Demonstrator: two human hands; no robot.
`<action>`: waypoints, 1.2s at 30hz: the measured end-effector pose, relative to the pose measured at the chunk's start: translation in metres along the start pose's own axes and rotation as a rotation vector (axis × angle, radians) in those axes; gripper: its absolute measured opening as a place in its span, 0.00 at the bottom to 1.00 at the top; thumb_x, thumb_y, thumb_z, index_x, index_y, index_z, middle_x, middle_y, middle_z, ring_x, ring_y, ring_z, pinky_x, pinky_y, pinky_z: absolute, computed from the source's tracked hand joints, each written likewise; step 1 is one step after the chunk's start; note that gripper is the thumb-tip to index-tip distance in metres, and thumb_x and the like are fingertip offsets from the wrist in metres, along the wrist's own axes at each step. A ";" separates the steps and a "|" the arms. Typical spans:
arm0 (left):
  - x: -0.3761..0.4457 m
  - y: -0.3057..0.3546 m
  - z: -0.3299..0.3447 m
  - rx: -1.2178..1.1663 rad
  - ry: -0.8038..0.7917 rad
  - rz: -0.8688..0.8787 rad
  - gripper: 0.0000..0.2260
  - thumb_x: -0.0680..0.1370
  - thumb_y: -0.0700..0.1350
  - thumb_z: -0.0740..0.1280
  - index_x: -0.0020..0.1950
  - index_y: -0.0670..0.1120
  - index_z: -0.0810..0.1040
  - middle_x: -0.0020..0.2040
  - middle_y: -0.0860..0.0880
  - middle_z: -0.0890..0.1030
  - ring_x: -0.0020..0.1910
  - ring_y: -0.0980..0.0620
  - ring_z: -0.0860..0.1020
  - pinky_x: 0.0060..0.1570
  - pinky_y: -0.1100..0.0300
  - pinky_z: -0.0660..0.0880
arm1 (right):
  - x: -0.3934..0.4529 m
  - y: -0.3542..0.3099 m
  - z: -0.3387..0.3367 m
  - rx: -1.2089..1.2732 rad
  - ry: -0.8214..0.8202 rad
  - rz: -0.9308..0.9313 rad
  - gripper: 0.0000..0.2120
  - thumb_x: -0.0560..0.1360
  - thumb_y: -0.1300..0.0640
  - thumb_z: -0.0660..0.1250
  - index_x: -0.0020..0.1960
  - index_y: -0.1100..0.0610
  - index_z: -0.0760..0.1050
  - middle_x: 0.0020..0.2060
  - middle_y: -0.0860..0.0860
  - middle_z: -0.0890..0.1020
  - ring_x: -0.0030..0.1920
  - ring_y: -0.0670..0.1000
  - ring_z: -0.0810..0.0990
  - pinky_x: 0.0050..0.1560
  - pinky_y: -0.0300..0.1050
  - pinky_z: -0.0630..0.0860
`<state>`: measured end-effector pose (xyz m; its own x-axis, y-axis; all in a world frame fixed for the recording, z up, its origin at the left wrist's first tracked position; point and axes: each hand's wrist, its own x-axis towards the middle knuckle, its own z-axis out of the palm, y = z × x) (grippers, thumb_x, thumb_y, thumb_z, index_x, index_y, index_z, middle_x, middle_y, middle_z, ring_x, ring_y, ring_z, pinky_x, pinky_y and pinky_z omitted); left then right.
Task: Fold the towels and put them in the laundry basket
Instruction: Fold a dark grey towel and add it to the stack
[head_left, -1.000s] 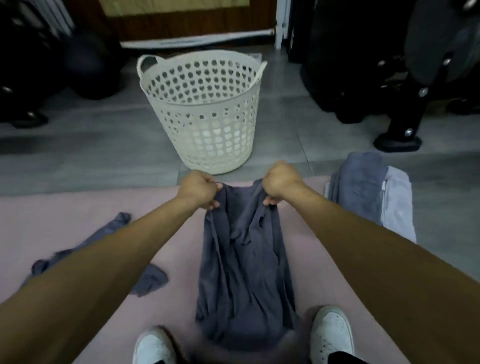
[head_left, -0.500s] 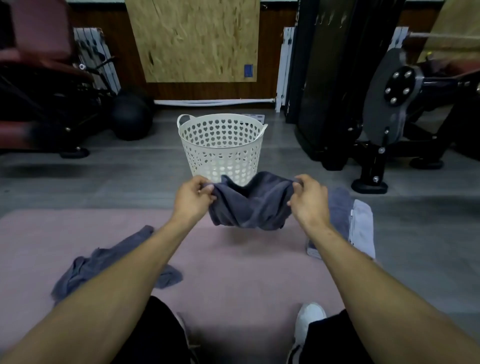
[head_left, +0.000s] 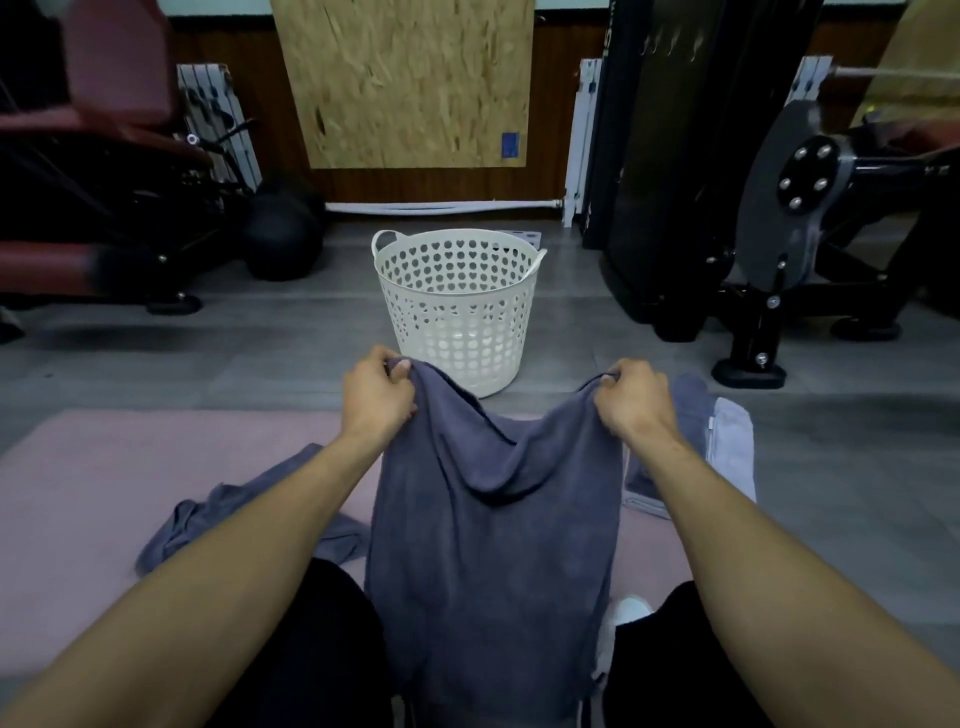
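A person looks down at a grey towel (head_left: 493, 545) hanging full length between their knees, over a pink mat (head_left: 78, 493). The left hand (head_left: 376, 397) pinches one top corner, fingers curled round the cloth; the right hand (head_left: 634, 402) pinches the other, and the top edge sags between them. This looks like the start of a fold: the towel is opened out but not yet doubled. Next it likely needs laying flat or bringing the corners together. Left of the towel, a crumpled towel (head_left: 249, 509) lies on the mat. Right of the towel sits a folded pile (head_left: 722, 447), grey and paler cloth. Beyond the towel, on grey floor, stands the white basket (head_left: 457, 306), which looks empty. Further back are dark gym machines, a black ball (head_left: 283, 236) and a chipboard panel (head_left: 405, 78) against the wall.
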<state>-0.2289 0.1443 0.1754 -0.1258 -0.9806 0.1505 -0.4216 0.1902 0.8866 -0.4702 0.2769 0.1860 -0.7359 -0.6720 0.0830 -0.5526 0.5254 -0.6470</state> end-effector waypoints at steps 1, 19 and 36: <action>0.003 -0.001 0.004 0.053 -0.071 -0.067 0.08 0.81 0.42 0.59 0.42 0.46 0.70 0.29 0.43 0.78 0.25 0.48 0.78 0.29 0.58 0.77 | 0.003 -0.001 0.004 -0.008 -0.046 0.014 0.10 0.75 0.60 0.57 0.46 0.59 0.78 0.43 0.61 0.82 0.43 0.62 0.81 0.46 0.52 0.81; 0.052 -0.059 0.036 -0.199 -0.007 -0.145 0.08 0.77 0.41 0.61 0.38 0.51 0.72 0.38 0.48 0.80 0.48 0.38 0.81 0.54 0.41 0.78 | 0.026 0.027 0.048 0.336 0.055 -0.129 0.05 0.81 0.61 0.56 0.50 0.57 0.71 0.48 0.54 0.79 0.48 0.54 0.76 0.46 0.44 0.70; -0.146 -0.195 0.025 -0.029 -0.153 -0.451 0.07 0.67 0.42 0.58 0.34 0.42 0.73 0.36 0.42 0.80 0.39 0.43 0.78 0.44 0.49 0.77 | -0.151 0.158 0.112 -0.005 -0.247 0.207 0.10 0.77 0.66 0.58 0.56 0.67 0.71 0.51 0.67 0.78 0.53 0.66 0.76 0.49 0.50 0.70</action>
<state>-0.1504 0.2515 -0.0303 -0.0673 -0.9461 -0.3167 -0.4397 -0.2568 0.8607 -0.4024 0.4034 -0.0134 -0.7161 -0.6564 -0.2374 -0.4031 0.6666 -0.6271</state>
